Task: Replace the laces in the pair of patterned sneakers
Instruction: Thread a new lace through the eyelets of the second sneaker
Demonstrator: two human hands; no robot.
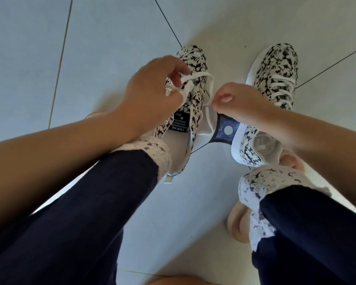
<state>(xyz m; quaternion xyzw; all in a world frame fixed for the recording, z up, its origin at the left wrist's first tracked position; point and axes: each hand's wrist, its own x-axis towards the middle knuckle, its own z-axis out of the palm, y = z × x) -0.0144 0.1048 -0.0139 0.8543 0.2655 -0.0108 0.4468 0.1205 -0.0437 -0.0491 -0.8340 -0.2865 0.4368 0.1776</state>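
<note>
While aloft, lace (199, 75) over sneaker (193, 57) edge

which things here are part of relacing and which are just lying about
Job: black-and-white patterned sneaker, half-laced; flat white lace; left hand and right hand holding it; matching laced sneaker.
Lying about: dark blue card with white dot; pale pink slipper.

The twelve o'clock sneaker (193, 58) and the two o'clock sneaker (280, 60) share a black-and-white splotched print, with white laces (195, 76). The tongue label (178, 124) is black with white lettering. Navy trousers (90, 212) end in white lacy cuffs (152, 149). The floor (111, 38) is pale grey tile with dark grout lines.
</note>
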